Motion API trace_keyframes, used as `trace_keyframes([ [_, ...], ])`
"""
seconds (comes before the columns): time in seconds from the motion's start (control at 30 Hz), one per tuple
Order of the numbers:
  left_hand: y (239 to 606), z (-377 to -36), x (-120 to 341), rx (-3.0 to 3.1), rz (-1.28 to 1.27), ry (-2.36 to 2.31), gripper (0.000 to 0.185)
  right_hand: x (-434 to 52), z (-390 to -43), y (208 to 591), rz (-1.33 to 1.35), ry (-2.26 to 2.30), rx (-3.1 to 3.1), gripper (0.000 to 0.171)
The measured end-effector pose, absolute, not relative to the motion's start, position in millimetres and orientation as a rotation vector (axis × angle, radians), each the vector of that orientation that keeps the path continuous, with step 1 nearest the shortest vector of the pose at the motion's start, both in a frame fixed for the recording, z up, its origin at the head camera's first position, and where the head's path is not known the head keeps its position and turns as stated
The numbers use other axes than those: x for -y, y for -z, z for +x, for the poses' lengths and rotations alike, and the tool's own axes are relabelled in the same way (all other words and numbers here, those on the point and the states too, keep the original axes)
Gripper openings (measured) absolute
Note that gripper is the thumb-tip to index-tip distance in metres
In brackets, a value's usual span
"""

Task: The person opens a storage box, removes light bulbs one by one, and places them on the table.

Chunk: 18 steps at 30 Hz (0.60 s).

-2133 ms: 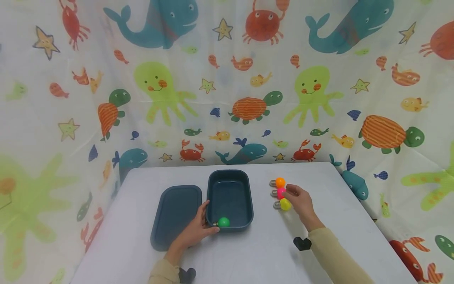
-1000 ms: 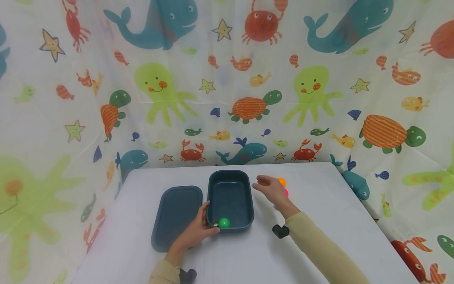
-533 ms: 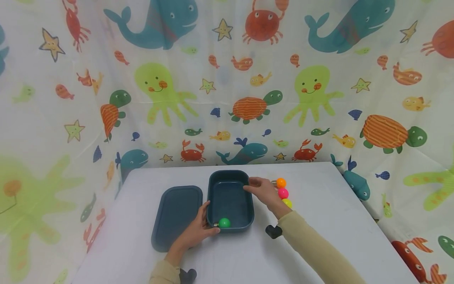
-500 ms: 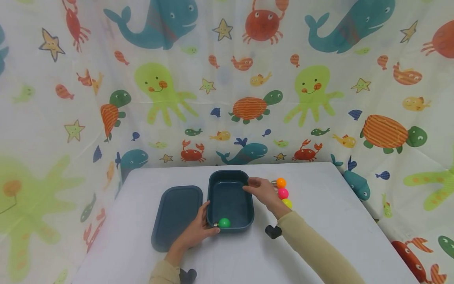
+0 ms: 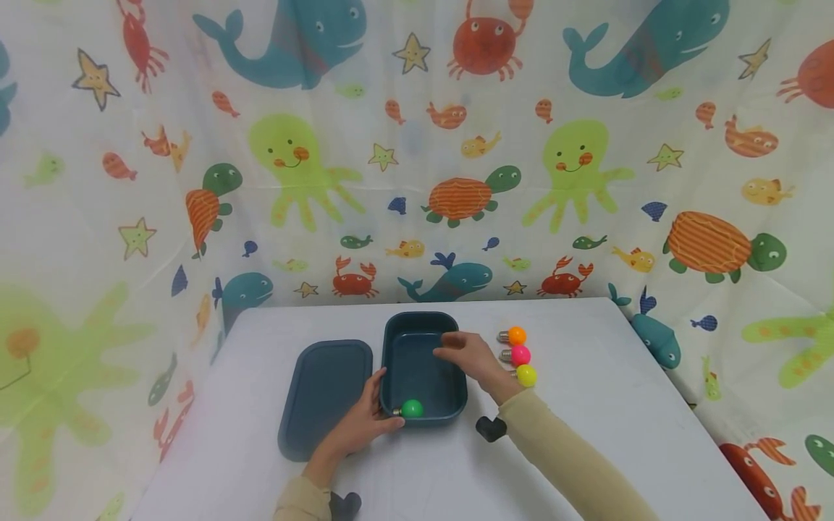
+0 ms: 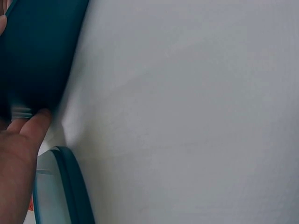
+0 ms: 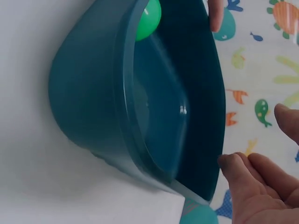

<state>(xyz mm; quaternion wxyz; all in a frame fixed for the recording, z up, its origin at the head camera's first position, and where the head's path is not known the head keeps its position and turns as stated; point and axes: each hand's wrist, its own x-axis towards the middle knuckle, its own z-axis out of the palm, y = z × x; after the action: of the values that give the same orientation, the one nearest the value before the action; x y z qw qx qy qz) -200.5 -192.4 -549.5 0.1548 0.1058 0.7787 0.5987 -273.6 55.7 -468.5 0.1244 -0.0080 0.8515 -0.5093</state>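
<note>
White table (image 5: 586, 434); sea-creature printed curtain (image 5: 417, 145) hangs behind and beside it

Dark teal tub (image 7: 93, 102) seen on its side, green bulb (image 7: 148, 21) inside at top, right hand (image 7: 261, 191) loosely curled just past rim, patterned cloth (image 7: 261, 84) behind
</note>
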Motion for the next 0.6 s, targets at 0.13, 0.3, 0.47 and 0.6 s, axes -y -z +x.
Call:
trace_keyframes([
  [0.13,548.9,-199.8,192.1,-2.235,0.299,-1.712,0.103,-52.5,-271.7,468.7,-0.039,1.460,-2.457,0.051],
  [0.3,550.3,-199.6,191.9,-2.237,0.296,-1.712,0.102,-48.3,-268.9,470.1,-0.068,1.440,-2.446,0.051],
  [0.47,552.1,-199.5,192.0,-2.231,0.300,-1.716,0.102,-43.9,-267.3,475.1,-0.087,1.428,-2.446,0.050],
  [0.6,552.2,-198.6,191.6,-2.231,0.304,-1.716,0.102,-40.3,-265.4,478.7,-0.123,1.404,-2.467,0.049],
])
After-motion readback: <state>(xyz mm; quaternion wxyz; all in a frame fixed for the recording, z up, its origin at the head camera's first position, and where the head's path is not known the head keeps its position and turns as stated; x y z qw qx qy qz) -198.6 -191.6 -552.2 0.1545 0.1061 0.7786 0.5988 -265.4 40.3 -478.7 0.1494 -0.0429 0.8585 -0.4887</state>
